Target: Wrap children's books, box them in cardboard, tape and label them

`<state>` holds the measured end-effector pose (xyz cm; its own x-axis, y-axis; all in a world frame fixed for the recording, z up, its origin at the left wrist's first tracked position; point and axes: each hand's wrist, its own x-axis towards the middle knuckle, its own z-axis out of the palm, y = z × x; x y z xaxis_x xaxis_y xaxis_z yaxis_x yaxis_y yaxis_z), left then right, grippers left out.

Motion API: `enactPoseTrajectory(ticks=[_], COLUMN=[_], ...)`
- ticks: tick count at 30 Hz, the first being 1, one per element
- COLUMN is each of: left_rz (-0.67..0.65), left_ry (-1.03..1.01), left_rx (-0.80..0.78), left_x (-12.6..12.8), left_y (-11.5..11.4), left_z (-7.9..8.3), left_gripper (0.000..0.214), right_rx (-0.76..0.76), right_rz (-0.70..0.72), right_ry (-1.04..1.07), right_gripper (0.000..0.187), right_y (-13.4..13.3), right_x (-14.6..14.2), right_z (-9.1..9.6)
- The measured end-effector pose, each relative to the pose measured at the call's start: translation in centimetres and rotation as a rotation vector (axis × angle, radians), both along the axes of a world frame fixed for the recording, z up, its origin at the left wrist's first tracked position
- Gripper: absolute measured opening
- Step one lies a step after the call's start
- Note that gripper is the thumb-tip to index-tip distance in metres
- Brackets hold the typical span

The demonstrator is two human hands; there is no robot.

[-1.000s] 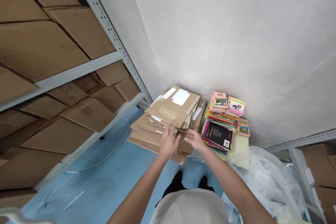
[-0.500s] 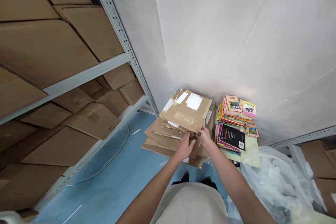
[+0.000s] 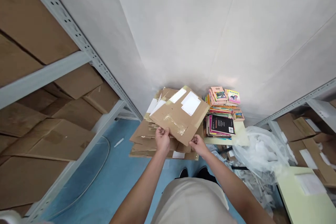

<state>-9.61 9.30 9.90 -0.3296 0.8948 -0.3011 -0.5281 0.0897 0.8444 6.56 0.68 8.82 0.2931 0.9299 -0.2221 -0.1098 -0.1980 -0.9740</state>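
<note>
A flattened cardboard box (image 3: 170, 115) with white labels and strips of clear tape is tilted above a stack of other flattened boxes (image 3: 139, 138). My left hand (image 3: 162, 139) pinches its near left edge. At its near right corner, my right hand (image 3: 198, 145) grips it between thumb and fingers. The stack beneath is uneven, with several sheets jutting out toward me and to the left. Just right of the stack, a pile of books (image 3: 222, 126) has a black one on top, with small pink booklets (image 3: 219, 94) heaped behind it.
Metal shelving (image 3: 78, 59) full of cardboard boxes (image 3: 44, 143) stands on the left. To the right lie a crumpled clear plastic bag (image 3: 259, 147), a pale yellow tabletop (image 3: 307, 196) and more boxes (image 3: 301, 136). A pale wall (image 3: 189, 35) rises behind the stack.
The top flattened box has been lifted off the stack and turned at an angle. My left hand has moved from the stack's front onto its edge. The view has swung right.
</note>
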Motion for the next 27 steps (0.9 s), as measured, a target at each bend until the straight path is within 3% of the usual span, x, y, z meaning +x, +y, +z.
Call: enactPoseTrajectory(ticks=[4, 6, 10, 13, 17, 21, 27], left_rz=[0.010, -0.020, -0.237, -0.492, -0.855, -1.101, -1.383], left_ry=[0.128, 0.164, 0.226, 0.309, 0.387, 0.428, 0.530], left_rx=[0.128, 0.165, 0.208, 0.251, 0.311, 0.393, 0.610], left_x=[-1.0, -1.1, 1.4, 5.6, 12.6, 20.5, 32.7], left_y=[0.0, -0.1, -0.8, -2.0, -5.0, -9.2, -17.8], left_z=[0.2, 0.5, 1.5, 2.2, 2.7, 2.2, 1.7], left_gripper=[0.037, 0.043, 0.051, 0.048, 0.038, 0.035, 0.030], right_rx=[-0.021, 0.007, 0.083, 0.151, 0.249, 0.199, 0.101], right_rz=[-0.205, -0.315, -0.466, -0.636, -0.879, -1.119, -1.304], right_ry=[-0.131, -0.312, -0.513, -0.461, -0.331, -0.291, -0.081], right_gripper=[0.072, 0.077, 0.084, 0.082, 0.054, 0.026, 0.035], right_y=[-2.5, -4.4, -8.6, -11.9, -17.8, -27.0, -42.1], right_x=[5.0, 8.4, 14.8, 18.2, 21.3, 23.2, 23.6], right_z=[1.1, 2.4, 5.4, 7.4, 9.0, 9.3, 8.6])
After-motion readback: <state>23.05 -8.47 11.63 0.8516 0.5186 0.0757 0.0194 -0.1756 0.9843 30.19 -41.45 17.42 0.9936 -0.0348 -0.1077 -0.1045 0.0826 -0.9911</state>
